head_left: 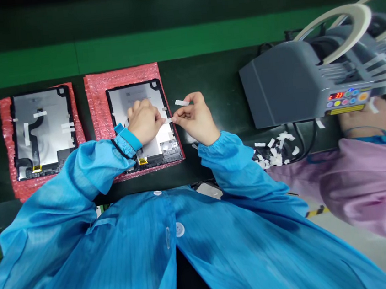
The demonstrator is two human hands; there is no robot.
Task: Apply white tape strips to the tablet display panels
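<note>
A tablet screen assembly [159, 136] with a silver back and black frame lies on red bubble wrap [96, 97]. Above its right edge, a short white tape strip [169, 120] spans the fingertips of both hands. My left hand [145, 123] rests over the assembly, thumb and forefinger closed at the strip's left end. From the right, my right hand [198, 120] pinches the other end. Another white tape piece [182, 102] sticks out from its upper fingers. My left palm hides the middle of the assembly.
At left, a second tablet assembly [52, 131] with tape strips lies on red bubble wrap [8, 131]. A grey tape dispenser [283, 84] stands at right, above a heap of white tape scraps [276, 150]. A co-worker's hand [366, 119] is beside it.
</note>
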